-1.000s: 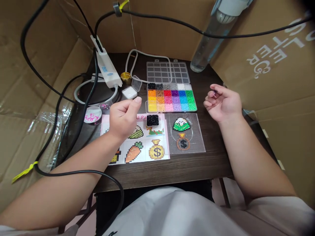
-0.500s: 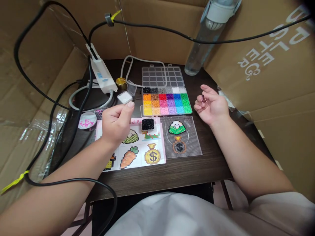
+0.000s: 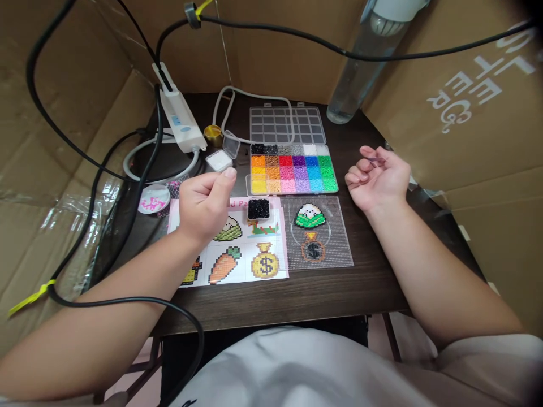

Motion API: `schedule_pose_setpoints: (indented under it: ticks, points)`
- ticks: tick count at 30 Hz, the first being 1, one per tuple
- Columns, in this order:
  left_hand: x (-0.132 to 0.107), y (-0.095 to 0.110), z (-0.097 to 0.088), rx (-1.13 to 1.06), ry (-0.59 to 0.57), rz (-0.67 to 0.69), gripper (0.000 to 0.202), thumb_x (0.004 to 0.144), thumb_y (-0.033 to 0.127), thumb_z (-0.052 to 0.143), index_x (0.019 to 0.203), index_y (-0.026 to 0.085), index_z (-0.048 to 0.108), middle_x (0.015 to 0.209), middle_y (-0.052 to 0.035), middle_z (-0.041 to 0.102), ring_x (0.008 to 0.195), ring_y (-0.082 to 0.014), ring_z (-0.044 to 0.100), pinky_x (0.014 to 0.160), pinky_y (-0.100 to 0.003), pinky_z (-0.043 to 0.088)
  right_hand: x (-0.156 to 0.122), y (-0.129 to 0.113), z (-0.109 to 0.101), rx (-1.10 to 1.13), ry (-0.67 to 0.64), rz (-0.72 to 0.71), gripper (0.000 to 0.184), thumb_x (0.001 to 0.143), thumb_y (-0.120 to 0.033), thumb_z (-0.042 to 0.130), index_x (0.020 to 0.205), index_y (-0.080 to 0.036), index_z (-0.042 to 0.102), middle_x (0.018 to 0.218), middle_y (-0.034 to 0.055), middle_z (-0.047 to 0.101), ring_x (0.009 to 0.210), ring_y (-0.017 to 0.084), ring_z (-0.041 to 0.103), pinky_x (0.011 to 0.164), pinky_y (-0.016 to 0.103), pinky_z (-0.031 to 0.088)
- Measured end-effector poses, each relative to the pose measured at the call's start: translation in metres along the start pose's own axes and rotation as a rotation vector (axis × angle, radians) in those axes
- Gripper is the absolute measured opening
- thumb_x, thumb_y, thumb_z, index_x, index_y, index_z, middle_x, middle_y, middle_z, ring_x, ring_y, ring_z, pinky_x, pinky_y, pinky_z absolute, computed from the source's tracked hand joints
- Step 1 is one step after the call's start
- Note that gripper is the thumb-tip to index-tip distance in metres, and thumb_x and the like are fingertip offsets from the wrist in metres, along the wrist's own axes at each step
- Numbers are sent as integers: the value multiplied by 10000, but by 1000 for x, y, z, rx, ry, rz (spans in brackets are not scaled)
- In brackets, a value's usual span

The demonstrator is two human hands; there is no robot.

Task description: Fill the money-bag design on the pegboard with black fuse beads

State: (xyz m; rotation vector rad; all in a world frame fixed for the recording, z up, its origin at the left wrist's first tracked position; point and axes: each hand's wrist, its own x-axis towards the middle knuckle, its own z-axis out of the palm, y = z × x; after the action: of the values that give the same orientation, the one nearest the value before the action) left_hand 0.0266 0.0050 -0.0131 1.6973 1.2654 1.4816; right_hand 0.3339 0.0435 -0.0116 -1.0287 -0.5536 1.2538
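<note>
My left hand [image 3: 203, 206] hovers in a loose fist over the pattern sheet [image 3: 237, 267], thumb pressed to forefinger; what it pinches, if anything, is hidden. Just right of it sits a small clear tub of black beads [image 3: 258, 208]. My right hand [image 3: 377, 178] rests palm up on the table, right of the bead box [image 3: 292, 168], with its fingers curled round a thin tool [image 3: 376, 160]. Between my hands lies a clear pegboard [image 3: 337, 251] with a green and white bead figure [image 3: 311, 215] and a partly filled money bag [image 3: 313, 249].
The box's clear lid [image 3: 287, 124] lies open behind it. A small white box [image 3: 219, 160], a gold cap [image 3: 212, 134], a white device [image 3: 180, 121] with cables and a pink round piece [image 3: 153, 199] lie at the left. A water bottle [image 3: 356, 85] stands at the back. Cardboard walls surround the table.
Both hands keep their pose; the view shifted down and left, then came back. The right hand's fingers curl slightly tighter round the thin tool.
</note>
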Motion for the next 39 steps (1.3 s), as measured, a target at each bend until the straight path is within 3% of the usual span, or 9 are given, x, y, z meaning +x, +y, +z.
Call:
schedule_pose_setpoints:
  ticks: [9,16,21,27,33,39]
  points:
    - [-1,-3,0,-73,-25,-22,592,910,484,569,482,187,288,430,33,259,411,-88,272,425,-313,230,7,-2,-8,71,-6,28,62,727,-225,577,683,-240,536,498,-62,295,396,85,238,404,247,208]
    - [0,0,0,-58,-29,-28,599,908,504,565,464,190,314,422,32,294,412,-86,284,431,-314,242,2,-15,-1,215,62,13,164,705,-82,515,776,-224,554,535,-45,443,423,79,298,409,243,233]
    - [0,0,1,-47,-18,-25,598,904,507,569,467,190,311,430,31,291,428,-86,299,438,-310,248,5,-22,-4,224,23,-89,205,764,-33,446,650,-201,470,570,-23,498,462,84,385,465,238,353]
    - [0,1,2,-65,-19,-16,600,903,495,574,467,186,301,439,29,283,433,-84,286,437,-310,234,12,-24,-7,213,57,-141,294,851,-8,392,753,-185,606,549,-27,519,469,85,477,514,225,456]
    - [-1,1,1,-56,-22,-40,608,897,518,572,463,187,305,435,24,298,435,-88,299,436,-309,242,12,-24,-5,223,82,-150,348,962,-43,393,757,-176,641,628,-28,609,448,35,518,506,155,516]
    - [-1,-2,1,-53,-22,-35,604,903,515,566,469,186,306,431,27,293,429,-87,295,436,-309,249,13,-23,-5,183,122,-141,398,970,-3,377,721,-141,654,717,-12,653,492,16,603,604,134,572]
